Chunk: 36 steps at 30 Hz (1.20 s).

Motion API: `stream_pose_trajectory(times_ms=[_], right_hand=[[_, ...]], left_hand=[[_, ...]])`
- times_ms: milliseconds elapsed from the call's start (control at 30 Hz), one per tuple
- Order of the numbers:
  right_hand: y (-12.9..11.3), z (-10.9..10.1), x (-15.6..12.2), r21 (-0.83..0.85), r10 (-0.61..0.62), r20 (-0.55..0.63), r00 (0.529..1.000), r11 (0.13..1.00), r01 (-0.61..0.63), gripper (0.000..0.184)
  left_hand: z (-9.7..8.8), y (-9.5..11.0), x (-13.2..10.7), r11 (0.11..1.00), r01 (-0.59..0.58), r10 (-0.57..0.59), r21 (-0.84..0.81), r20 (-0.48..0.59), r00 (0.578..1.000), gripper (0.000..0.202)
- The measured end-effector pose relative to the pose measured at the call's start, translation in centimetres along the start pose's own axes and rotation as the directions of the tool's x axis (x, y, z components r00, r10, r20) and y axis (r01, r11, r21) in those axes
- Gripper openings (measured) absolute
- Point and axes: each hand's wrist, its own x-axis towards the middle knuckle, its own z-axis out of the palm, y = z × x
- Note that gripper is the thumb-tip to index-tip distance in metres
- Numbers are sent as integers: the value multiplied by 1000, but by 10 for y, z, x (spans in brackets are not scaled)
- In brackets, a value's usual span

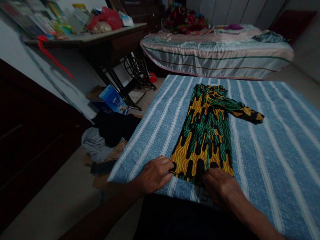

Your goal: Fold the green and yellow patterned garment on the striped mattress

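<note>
Left hand (156, 175), right hand (221, 186): fingers pinching hem (185, 178) | keep pull even, edge square | shirt (200, 133): lying on striped cloth (277, 143); smooth creases outward | sleeve (246, 111): slants rightward, best laid flat

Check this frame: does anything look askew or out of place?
One sleeve of the patterned garment juts out sideways, while the rest lies as a narrow panel on the striped cloth. Dark and grey clothes lie bunched beyond its left edge, looking untidy.

Head camera looks forward, down; hands (155, 175) near, bed (215, 61) farther.
</note>
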Motion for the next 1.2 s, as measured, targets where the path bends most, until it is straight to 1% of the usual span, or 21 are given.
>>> stream_pose_trajectory(times_ms=[100,167,400,600,700,833,900,1067,1200], right_hand=[[1,3,-2,-5,3,-19,1000,1000,-3,19],[1,5,-2,-19,1,-31,1000,1000,-2,19],[6,9,-4,-15,5,-14,1000,1000,-5,20],[5,7,-3,2,22,0,1000,1000,-22,21],[5,6,-3,15,20,4,1000,1000,-20,21],[6,6,-3,23,8,-3,1000,1000,-8,20],[5,6,-3,30,10,-2,1000,1000,-10,21],[3,3,-2,33,18,-9,1000,999,-18,19],[3,2,-1,50,4,-6,1000,999,-4,18]], left_hand=[[1,-4,-6,997,67,-70,-45,-73,995,14],[1,-5,-9,992,110,-116,-59,-92,989,17],[2,-8,-13,969,216,-225,-125,-65,972,14],[6,-1,-8,932,319,-332,-170,-53,942,8],[7,1,-5,925,315,-333,-212,-58,941,14],[10,3,-9,921,292,-318,-258,-65,946,14],[11,5,-12,924,289,-313,-252,-62,948,15],[14,11,-15,927,324,-340,-188,-55,939,15],[13,12,-14,913,357,-368,-197,-23,930,15]])
